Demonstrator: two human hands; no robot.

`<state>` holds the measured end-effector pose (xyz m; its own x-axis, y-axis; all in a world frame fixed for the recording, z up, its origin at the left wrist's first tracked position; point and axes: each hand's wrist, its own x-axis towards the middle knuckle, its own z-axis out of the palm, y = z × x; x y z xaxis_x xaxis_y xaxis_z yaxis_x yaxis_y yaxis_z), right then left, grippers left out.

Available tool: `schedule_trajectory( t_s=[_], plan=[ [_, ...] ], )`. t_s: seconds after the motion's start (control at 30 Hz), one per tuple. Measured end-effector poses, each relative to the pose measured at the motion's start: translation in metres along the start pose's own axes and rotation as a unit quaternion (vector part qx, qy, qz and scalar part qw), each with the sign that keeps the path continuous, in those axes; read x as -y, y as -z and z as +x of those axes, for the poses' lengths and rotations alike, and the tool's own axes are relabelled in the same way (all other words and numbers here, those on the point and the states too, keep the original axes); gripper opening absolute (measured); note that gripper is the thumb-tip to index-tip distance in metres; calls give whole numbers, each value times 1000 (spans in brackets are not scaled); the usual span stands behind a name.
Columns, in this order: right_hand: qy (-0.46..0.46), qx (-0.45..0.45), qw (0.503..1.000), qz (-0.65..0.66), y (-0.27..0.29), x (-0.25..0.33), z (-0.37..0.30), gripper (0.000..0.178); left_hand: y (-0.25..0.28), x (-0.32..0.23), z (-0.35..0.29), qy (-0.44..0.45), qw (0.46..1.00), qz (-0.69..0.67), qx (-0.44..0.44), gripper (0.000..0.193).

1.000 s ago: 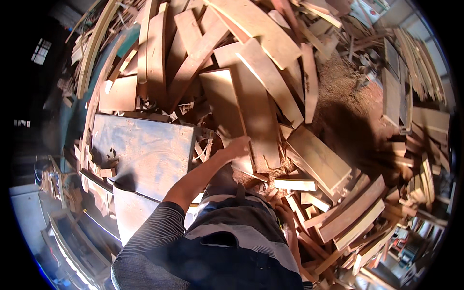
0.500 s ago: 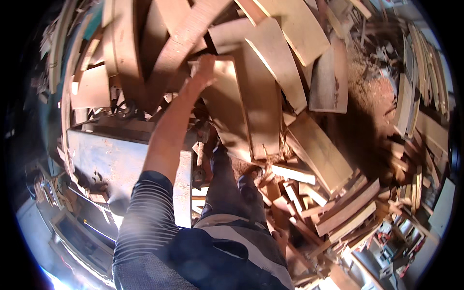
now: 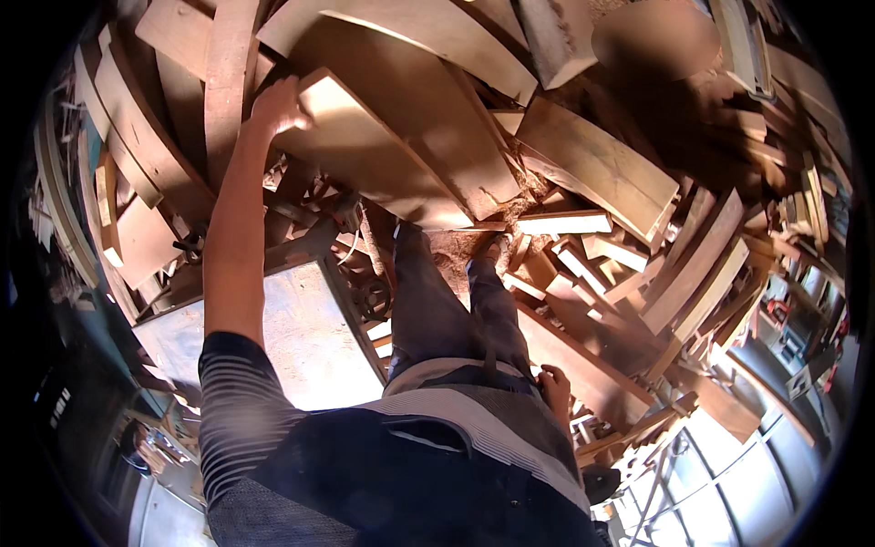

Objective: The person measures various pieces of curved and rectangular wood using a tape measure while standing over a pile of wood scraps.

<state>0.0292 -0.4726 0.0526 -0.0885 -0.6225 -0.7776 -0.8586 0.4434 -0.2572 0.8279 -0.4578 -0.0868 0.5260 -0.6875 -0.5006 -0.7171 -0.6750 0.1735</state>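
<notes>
The left hand (image 3: 278,105) reaches far out over the heap and clasps the far-left end of a broad curved board (image 3: 383,159), fingers wrapped over its pale cut end. The board lies on top of the pile of offcuts (image 3: 602,173), its long axis running from that far-left end toward the near right, where it points at the person's feet. The right hand (image 3: 553,387) hangs by the hip, loosely curled, holding nothing. A flat metal table (image 3: 292,337) stands near left, under the outstretched arm.

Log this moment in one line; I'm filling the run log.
left hand: grips end of wooden plank | right hand: empty at hip | around: scrap-wood pile
</notes>
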Motion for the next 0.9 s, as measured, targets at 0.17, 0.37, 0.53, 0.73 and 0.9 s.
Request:
schedule_trajectory(
  t_s=[0.17, 0.37, 0.53, 0.73, 0.9],
  plan=[
    [37, 91, 994, 39, 6, 1, 44, 32, 40, -98, -91, -97, 991, -10, -92, 56],
    [206, 88, 973, 60, 18, 35, 97, 35, 37, -243, -181, -308, 918, -50, -245, 51],
    [271, 65, 951, 131, 55, 112, 76, 54, 28, -364, -263, -353, 916, -60, -179, 39],
    [451, 54, 890, -25, 107, 158, 19, 79, 14, -406, -325, -446, 888, -83, -71, 27],
    [463, 148, 860, -154, 113, 141, 3, 74, 3, -418, -340, -471, 880, -57, -18, 25]
  ],
)
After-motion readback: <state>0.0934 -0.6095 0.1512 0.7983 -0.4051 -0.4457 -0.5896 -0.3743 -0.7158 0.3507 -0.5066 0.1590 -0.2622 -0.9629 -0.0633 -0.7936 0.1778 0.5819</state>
